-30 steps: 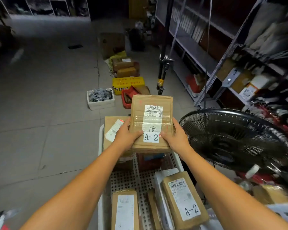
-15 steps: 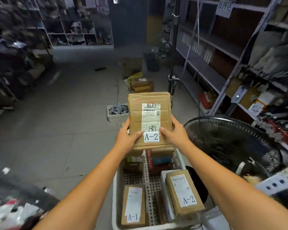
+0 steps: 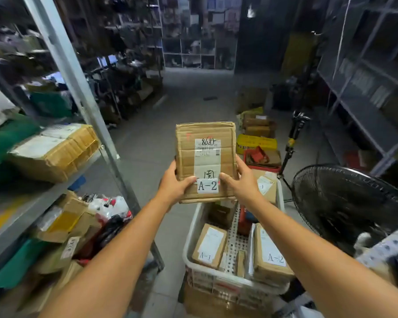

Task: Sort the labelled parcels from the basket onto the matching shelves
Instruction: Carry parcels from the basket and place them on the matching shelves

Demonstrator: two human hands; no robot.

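I hold a flat brown cardboard parcel marked A-2 in front of me, above the far end of the white basket. My left hand grips its lower left edge with the thumb on the face. My right hand grips the lower right edge the same way. Inside the basket lie a parcel marked A-1, another marked A-2 and several more boxes. A metal shelf unit stands at my left, with a taped carton on its upper level.
A black floor fan stands close on the right of the basket. Grey shelving runs along the right wall. A yellow box, a red tray and other cartons sit on the floor beyond the basket. The left shelf's lower level holds piled parcels.
My view has swung left and upward: the left shelf unit has come into sight and the basket has shifted right. Both hands keep hold of the A-2 parcel, raised a little.
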